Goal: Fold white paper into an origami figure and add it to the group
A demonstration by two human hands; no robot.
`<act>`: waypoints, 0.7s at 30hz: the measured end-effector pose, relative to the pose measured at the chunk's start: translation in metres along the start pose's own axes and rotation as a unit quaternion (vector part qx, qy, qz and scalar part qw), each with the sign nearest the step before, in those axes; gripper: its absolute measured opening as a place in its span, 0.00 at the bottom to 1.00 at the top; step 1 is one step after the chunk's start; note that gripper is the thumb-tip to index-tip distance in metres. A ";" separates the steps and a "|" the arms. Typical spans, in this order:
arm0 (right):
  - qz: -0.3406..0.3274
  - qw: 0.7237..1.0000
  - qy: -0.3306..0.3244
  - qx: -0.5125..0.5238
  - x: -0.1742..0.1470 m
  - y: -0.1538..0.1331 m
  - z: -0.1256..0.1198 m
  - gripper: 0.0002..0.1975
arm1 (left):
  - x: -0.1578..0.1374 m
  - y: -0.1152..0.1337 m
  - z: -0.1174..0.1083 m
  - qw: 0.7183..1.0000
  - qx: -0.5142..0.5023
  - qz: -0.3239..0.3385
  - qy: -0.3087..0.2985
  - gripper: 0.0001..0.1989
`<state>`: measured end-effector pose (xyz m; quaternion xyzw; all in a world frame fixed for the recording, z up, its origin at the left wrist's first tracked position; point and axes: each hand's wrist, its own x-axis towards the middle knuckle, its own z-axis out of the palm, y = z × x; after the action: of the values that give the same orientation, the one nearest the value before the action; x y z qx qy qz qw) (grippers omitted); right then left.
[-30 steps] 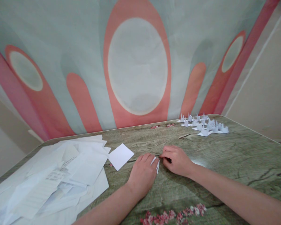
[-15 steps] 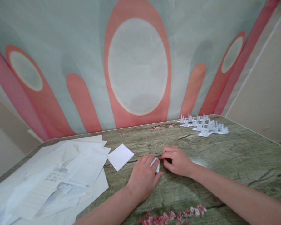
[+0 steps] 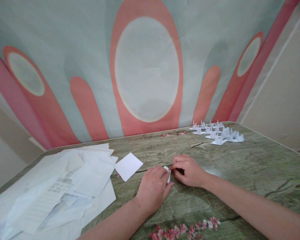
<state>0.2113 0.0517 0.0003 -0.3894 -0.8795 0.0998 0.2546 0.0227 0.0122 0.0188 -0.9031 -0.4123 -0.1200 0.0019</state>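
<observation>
Left hand (image 3: 152, 187) holds small folded white paper (image 3: 168, 178) down on grey-green wood-grain table (image 3: 240, 176), thumb now out (hidden a second ago), right hand (image 3: 188, 170) fingertips at paper's edge, can't tell if gripping.

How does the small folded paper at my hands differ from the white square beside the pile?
Contact: the folded paper is under the left hand's fingers, with the right hand's fingertips at its edge; the white square has neither hand on it.
Visibility: the folded paper is partly covered; the white square shows nearly whole.
Size: the folded paper's visible part is much smaller than the white square.
Shared: both are white paper.
</observation>
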 end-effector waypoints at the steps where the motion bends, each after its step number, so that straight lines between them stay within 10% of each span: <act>1: 0.004 1.000 -0.001 0.006 0.000 0.000 0.001 0.10 | 0.000 -0.001 0.000 1.000 -0.006 -0.001 0.001 0.13; 21: 0.080 0.990 0.006 0.113 0.007 0.010 0.008 0.05 | 0.002 -0.002 -0.003 1.000 -0.014 0.013 -0.006 0.13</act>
<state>0.2095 0.0643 -0.0076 -0.4283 -0.8269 0.2158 0.2937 0.0219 0.0145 0.0217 -0.9091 -0.3989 -0.1199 -0.0114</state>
